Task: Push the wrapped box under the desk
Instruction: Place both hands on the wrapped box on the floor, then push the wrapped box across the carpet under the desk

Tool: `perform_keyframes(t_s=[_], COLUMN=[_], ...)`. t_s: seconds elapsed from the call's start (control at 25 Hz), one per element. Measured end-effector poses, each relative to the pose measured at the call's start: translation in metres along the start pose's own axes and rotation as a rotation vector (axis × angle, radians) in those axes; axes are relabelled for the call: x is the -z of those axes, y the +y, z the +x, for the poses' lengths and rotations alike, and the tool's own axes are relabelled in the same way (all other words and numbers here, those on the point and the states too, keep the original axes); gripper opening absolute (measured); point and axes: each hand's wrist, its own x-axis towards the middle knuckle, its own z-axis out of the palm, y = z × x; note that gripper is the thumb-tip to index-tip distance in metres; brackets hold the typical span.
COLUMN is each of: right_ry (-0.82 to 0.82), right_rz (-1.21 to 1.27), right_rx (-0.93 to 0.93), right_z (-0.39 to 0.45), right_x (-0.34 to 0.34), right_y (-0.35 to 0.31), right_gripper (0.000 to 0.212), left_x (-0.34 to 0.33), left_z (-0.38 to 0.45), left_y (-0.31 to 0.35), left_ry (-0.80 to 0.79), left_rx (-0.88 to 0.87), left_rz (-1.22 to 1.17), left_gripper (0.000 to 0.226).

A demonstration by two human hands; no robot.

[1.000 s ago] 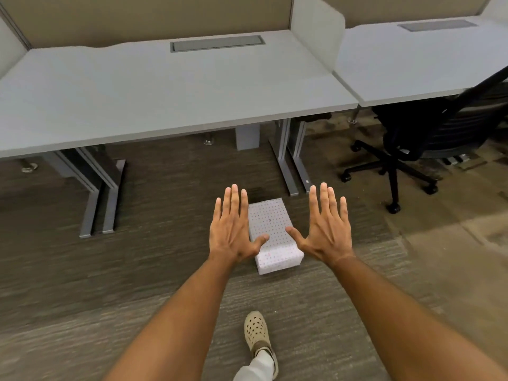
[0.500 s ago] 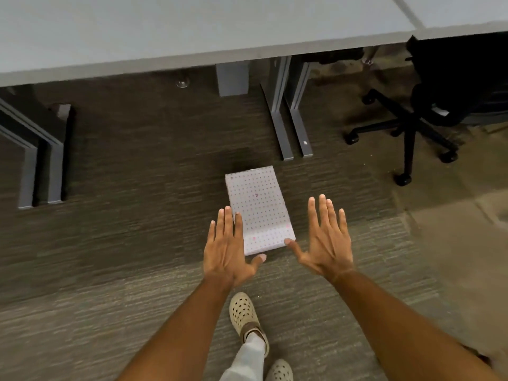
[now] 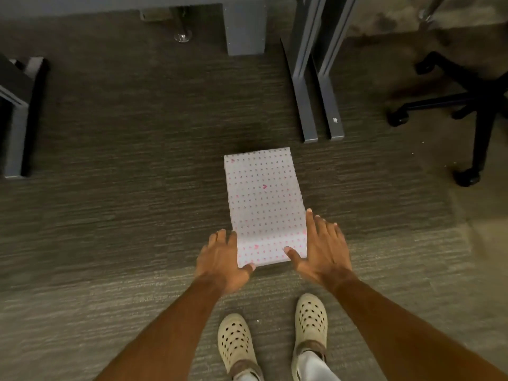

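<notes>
The wrapped box (image 3: 264,193), in white paper dotted with small pink hearts, lies flat on the carpet with its long side pointing towards the desk. My left hand (image 3: 220,259) clasps its near left corner, fingers down the side and thumb on the near face. My right hand (image 3: 321,248) clasps the near right corner the same way. Only the desk's front edge (image 3: 110,1) shows, at the very top, and the box's far end lies just in front of it.
Two grey desk feet (image 3: 308,105) run along the floor right of the box's far end. Another desk foot (image 3: 16,119) stands at the far left. A grey post (image 3: 244,31) stands beneath the desk. A black office chair base (image 3: 478,105) is at right. My shoes (image 3: 236,345) are behind the box.
I have bent lower and closer, so the desk top has left the view. Both hands have come down from above the box onto its near corners.
</notes>
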Motion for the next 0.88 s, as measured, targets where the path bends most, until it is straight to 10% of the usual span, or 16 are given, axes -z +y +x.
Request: perform_keyframes(t_s=[0.88], right_ry=[-0.225], right_rz=[1.017], right_rx=[-0.464], right_z=[0.179], right_x=[-0.168], right_y=[0.084], right_gripper=[0.034], left_x=[-0.128], left_z=[0.185], left_y=[-0.031], left_ry=[-0.014], left_rx=[0.483], left_rz=[-0.827], left_gripper=[0.034])
